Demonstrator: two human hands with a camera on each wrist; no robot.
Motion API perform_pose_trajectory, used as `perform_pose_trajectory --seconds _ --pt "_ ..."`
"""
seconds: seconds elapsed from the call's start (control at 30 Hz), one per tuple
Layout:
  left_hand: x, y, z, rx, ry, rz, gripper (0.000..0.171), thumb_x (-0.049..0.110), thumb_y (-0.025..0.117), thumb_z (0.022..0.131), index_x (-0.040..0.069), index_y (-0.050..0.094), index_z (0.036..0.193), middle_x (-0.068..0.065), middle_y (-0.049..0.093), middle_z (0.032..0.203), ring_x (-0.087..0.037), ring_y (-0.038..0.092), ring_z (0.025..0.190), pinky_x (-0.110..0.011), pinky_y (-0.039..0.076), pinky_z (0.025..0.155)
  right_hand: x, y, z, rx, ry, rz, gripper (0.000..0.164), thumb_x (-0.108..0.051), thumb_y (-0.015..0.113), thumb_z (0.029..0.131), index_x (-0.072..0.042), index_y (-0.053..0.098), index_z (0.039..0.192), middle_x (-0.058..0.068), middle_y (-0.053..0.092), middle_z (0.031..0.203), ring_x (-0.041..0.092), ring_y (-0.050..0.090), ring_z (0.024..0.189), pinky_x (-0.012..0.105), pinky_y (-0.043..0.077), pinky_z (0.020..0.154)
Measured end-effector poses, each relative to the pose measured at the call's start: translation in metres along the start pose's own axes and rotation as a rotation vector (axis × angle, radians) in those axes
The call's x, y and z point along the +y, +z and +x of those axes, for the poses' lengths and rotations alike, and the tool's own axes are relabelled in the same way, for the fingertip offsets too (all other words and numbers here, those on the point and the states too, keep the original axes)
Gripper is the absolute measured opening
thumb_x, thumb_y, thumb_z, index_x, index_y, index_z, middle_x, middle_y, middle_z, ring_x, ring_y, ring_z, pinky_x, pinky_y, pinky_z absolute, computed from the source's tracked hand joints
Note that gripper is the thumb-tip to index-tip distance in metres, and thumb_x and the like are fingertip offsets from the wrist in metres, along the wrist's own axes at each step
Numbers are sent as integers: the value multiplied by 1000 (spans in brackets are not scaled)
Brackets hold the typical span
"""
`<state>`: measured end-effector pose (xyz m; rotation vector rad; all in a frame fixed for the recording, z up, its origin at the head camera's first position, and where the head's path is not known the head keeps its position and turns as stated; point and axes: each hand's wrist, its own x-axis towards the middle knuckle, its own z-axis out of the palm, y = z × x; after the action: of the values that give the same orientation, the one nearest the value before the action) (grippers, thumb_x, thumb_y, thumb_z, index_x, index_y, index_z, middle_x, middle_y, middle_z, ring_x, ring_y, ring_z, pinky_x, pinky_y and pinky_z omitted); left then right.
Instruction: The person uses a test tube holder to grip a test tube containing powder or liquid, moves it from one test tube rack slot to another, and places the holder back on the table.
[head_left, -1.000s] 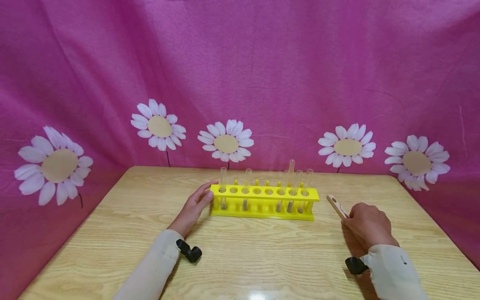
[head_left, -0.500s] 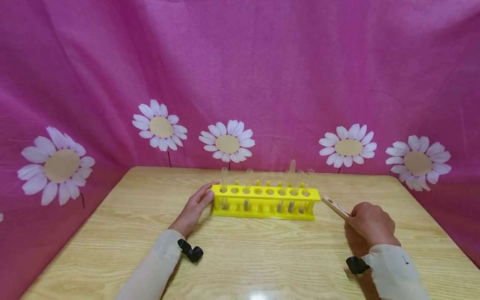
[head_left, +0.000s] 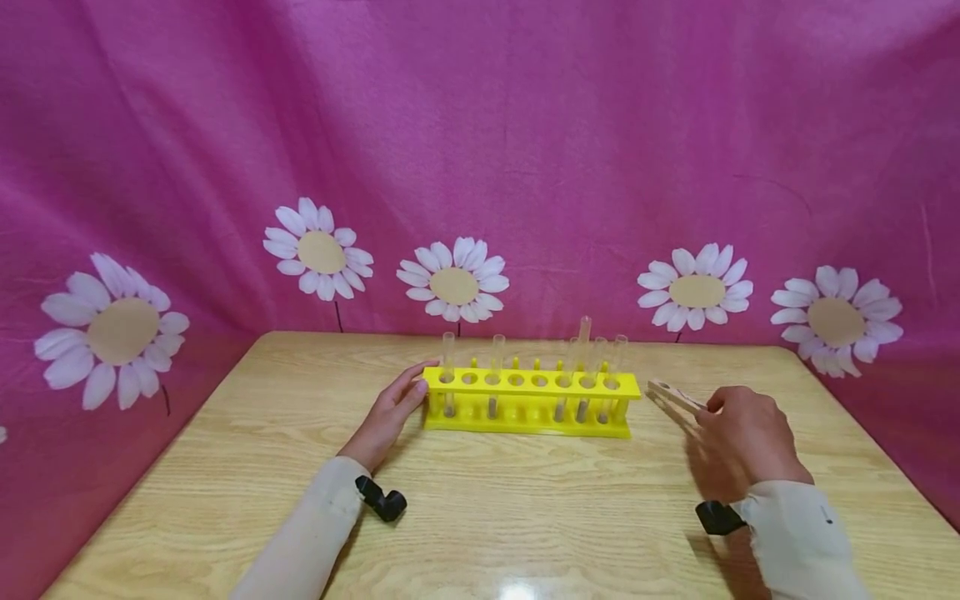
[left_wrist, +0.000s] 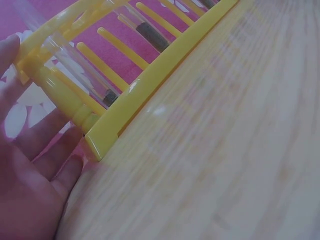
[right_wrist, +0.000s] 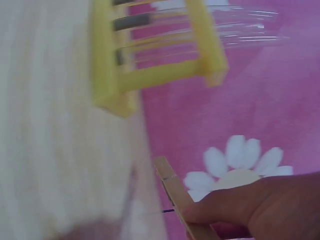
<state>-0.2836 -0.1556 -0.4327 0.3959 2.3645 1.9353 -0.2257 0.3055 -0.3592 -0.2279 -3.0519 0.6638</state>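
A yellow test tube rack (head_left: 527, 430) stands across the middle of the table in the head view. Several clear test tubes (head_left: 498, 354) sit upright in it, with dark grey stuff at their bottoms; one at the right (head_left: 585, 333) reaches higher than the others. My left hand (head_left: 384, 421) holds the rack's left end, thumb at the top plate and fingers running behind the end post (left_wrist: 60, 92). To the right of the rack, my right hand (head_left: 750, 429) grips a wooden test tube clamp (head_left: 675, 395) above the table. The clamp's far end points at the rack, a short gap away.
The tubes stand in groups at the two sides of the rack, with bare holes between them. Yellow drying pegs (left_wrist: 122, 48) rise along the rack's back. A pink curtain with daisies (head_left: 480, 167) hangs right behind the wood-grain table (head_left: 525, 517).
My right hand has lifted and shifted slightly right, and the clamp has swung from slanting up-left to lying flatter toward the rack. My left hand and the rack stay almost still.
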Motion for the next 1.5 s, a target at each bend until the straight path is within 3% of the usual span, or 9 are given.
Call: perform_pose_trajectory --seconds 0.2,0.5,0.73,1.03,1.5 --pt "-2 -3 1 -17 16 -33 53 49 47 99 27 41 146 4 42 147 -20 37 135 -45 32 112 -17 -15 0 159 -86 31 34 -22 63 90 8 61 106 20 64 85 32 51 70 35 41 52" --pt "-2 -1 1 -9 13 -53 43 49 49 98 39 47 139 7 42 147 -17 42 131 -40 35 110 -63 -30 -8 383 -145 120 36 -21 65 90 5 60 114 25 65 90 32 53 68 30 41 47" --pt "-3 -1 1 -5 5 -57 53 49 51 97 29 44 145 4 44 145 -18 45 130 -42 36 110 -92 -35 -20 503 -186 196 35 -24 64 90 -1 62 116 22 67 95 32 58 75 32 44 54" --pt "0 -1 1 2 1 -63 54 48 51 97 26 43 146 2 46 144 -17 43 131 -41 35 110 -119 -24 -29 573 -378 212 24 -16 71 87 1 66 103 16 65 88 28 58 71 34 44 55" --pt "-2 -1 1 -2 -4 -81 55 47 51 98 23 42 147 1 46 143 -17 43 131 -40 35 110 -142 5 -32 584 -552 226 16 -8 72 85 1 66 98 11 58 84 22 57 62 30 48 51"
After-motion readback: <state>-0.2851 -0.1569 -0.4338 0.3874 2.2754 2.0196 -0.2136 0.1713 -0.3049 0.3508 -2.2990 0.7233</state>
